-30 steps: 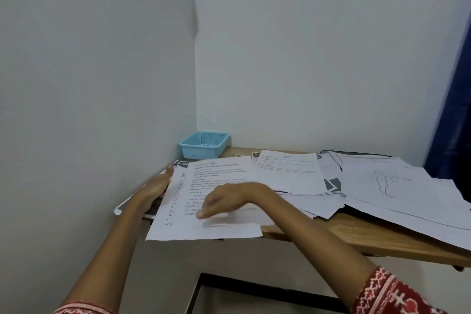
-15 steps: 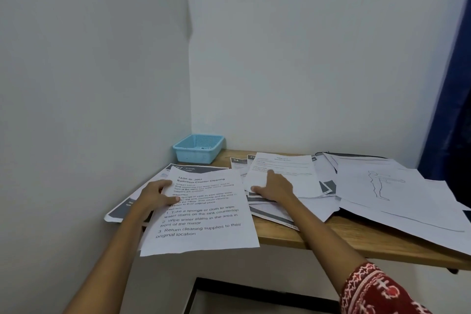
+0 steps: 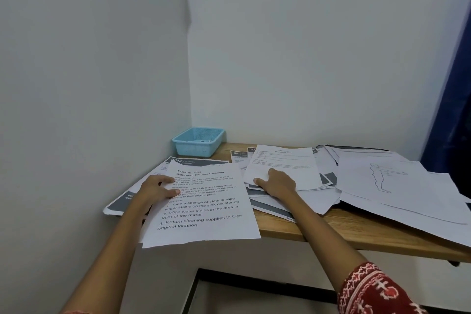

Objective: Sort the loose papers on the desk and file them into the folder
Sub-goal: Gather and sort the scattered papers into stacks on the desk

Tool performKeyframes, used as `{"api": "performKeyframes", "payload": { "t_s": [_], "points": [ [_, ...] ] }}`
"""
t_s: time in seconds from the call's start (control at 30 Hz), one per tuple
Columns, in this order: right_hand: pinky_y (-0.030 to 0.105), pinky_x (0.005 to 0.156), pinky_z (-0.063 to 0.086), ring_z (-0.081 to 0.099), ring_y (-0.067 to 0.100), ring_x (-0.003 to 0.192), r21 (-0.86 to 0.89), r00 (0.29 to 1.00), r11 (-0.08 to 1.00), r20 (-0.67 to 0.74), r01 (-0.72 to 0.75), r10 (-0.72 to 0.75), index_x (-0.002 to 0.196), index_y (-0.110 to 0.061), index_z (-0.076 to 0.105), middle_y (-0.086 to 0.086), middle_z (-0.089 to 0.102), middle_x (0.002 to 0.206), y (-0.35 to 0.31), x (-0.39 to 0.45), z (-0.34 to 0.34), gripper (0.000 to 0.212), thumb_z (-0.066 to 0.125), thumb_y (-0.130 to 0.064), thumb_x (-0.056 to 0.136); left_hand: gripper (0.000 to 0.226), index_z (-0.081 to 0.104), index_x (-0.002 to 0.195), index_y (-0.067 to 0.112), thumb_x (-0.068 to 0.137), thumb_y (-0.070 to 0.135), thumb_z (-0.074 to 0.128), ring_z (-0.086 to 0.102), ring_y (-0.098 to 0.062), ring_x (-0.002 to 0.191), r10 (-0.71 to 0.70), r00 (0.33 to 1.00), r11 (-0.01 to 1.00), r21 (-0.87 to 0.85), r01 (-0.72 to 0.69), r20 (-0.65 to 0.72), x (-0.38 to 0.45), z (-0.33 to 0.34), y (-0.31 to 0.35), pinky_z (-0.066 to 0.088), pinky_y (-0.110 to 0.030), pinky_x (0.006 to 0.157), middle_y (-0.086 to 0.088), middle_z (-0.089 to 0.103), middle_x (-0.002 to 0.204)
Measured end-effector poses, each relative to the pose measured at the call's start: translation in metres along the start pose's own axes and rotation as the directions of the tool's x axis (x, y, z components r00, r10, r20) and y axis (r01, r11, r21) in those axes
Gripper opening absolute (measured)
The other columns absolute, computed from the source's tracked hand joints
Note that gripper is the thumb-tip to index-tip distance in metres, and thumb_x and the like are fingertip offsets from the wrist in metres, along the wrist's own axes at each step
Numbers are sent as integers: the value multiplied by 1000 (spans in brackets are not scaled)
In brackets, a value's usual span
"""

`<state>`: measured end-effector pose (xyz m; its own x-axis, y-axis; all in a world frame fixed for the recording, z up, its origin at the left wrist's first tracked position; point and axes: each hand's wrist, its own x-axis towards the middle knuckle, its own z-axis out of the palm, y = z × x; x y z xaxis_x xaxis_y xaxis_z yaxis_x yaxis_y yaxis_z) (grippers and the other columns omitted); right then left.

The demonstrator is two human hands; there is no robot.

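1. White printed sheets cover most of the wooden bench, so by my reading the sorting is at an early stage: nothing shown is filed yet.
2. One small pile is forming at the left end, topped by the "Bathroom Counter Cleaning" sheet. It lies over grey-banded sheets and overhangs the near bench edge.
3. That top sheet's long axis runs from the near edge toward the back wall, tilted slightly; its heading points away from the person, so the text reads upright to them.
4. The left hand rests on the sheet's left edge with the fingers laid over the print and the thumb on top; whether any fingers curl under the edge I cannot tell.
5. The right hand lies on the middle stack, fingers bent down onto a sheet's near-left corner, seemingly pinching or dragging it; the grip itself is hidden.
6. Further right, a spread of loose sheets including a figure drawing remains unsorted.
7. A dark edge behind that spread may be the folder; I judge all the filing remains.
8. A blue basket sits in the back corner.
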<state>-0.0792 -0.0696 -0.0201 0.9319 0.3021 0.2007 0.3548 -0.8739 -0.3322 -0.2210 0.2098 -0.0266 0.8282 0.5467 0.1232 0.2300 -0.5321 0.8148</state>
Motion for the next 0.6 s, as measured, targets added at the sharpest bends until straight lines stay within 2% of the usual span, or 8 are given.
{"api": "performKeyframes", "payload": {
  "t_s": [0.27, 0.4, 0.5, 0.6],
  "points": [
    [33, 91, 40, 53, 26, 113, -11, 1000, 1000, -24, 6, -6, 123, -9, 50, 9, 59, 123, 0, -1, 1, 50, 42, -49, 95, 47, 61, 121, 6, 77, 15, 76, 38, -26, 131, 19, 1000, 1000, 15, -19, 5, -2, 1, 0, 29, -33, 106, -10, 43, 141],
    [31, 91, 39, 53, 27, 113, 6, 999, 1000, -43, -10, 10, 127, -8, 47, 11, 58, 125, -1, -3, 0, 39, 35, -35, 100, 47, 62, 120, 7, 76, 16, 76, 40, -25, 130, 24, 1000, 999, 22, -24, 3, -2, 1, 0, 30, -32, 105, -10, 45, 139],
    [30, 88, 39, 55, 27, 111, 28, 998, 999, -61, -27, 29, 125, -9, 48, 11, 59, 122, 0, -3, 2, 33, 31, -27, 102, 46, 62, 119, 7, 76, 16, 76, 40, -26, 130, 17, 1000, 999, 28, -17, 3, -2, 1, 1, 30, -32, 105, -10, 45, 139],
    [30, 77, 37, 56, 28, 104, 98, 995, 994, -85, -45, 54, 114, -7, 51, 13, 61, 116, 3, -2, 4, 28, 30, -20, 102, 47, 62, 119, 6, 76, 16, 76, 39, -26, 130, 13, 1000, 999, 32, -14, 4, -4, 0, 2, 30, -33, 106, -10, 44, 140]
  ]
}}
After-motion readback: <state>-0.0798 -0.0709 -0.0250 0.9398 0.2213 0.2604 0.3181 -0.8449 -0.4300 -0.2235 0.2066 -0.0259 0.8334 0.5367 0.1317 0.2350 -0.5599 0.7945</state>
